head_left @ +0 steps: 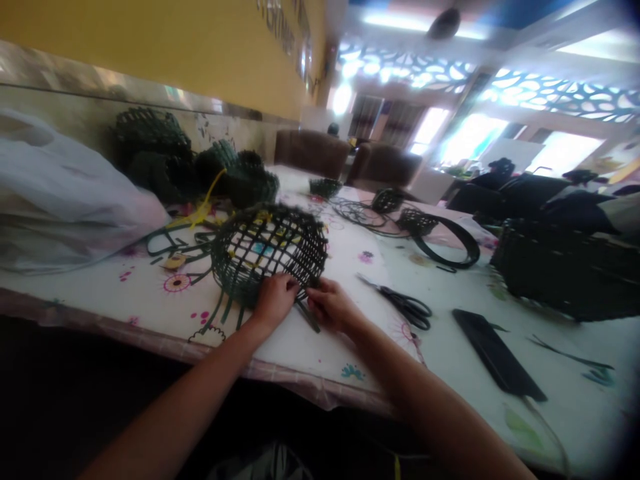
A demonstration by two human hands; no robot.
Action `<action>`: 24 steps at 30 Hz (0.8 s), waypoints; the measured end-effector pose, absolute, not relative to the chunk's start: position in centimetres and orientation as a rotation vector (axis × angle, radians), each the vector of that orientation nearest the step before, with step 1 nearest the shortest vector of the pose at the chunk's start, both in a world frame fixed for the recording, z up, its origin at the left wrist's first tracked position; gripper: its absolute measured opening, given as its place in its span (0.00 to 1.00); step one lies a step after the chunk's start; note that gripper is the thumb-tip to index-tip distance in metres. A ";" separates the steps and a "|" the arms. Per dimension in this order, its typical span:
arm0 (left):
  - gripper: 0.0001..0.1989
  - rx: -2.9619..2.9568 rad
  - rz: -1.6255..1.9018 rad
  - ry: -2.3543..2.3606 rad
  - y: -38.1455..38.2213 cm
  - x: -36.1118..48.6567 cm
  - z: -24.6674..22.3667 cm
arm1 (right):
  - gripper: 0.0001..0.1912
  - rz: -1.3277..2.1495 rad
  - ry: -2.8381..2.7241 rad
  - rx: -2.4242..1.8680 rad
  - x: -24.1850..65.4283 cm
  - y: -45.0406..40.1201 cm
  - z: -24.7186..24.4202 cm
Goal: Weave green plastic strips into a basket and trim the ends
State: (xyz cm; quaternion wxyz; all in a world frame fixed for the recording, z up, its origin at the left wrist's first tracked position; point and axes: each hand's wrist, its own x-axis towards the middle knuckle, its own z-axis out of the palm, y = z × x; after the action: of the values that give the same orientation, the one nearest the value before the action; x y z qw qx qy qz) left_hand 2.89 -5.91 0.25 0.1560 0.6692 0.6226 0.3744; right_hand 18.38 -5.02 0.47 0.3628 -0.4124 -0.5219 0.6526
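Observation:
A round, dark green woven basket (270,248) with an open lattice lies on the flowered tablecloth, loose strip ends sticking out at its lower left. My left hand (276,300) is closed on the basket's near edge, fingers curled over the weave. Just to its right, my right hand (330,303) pinches at the same edge, thumb and fingers together on what looks like a dark strip. One strip end (309,317) pokes out toward me between the two hands. The fingertips are partly hidden and slightly blurred.
Black-handled scissors (406,305) and a dark phone (497,353) with a cable lie to the right. A large dark woven piece (565,270) stands beyond. A white plastic bag (65,200) fills the left. Coiled strips (370,217) and woven baskets (245,177) sit farther back.

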 end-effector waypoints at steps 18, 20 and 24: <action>0.07 1.853 1.089 1.820 -5.7 2.8 -0.1 | 0.13 1.433 -1.457 -1.117 18.0 -5.2 0.3; 0.08 1.880 1.073 1.838 -5.7 2.8 -0.1 | 0.13 1.460 -1.469 -1.154 18.3 -5.0 0.2; 0.09 1.916 1.053 1.858 -5.5 2.7 -0.3 | 0.13 1.490 -1.461 -1.130 18.4 -4.5 -0.4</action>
State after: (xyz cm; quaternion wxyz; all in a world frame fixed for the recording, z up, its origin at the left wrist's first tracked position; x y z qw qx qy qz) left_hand 2.73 -5.52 -0.27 0.1359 0.6615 0.6417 0.3635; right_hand 18.43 -4.52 -0.44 0.3748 -0.4416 -0.5706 0.5822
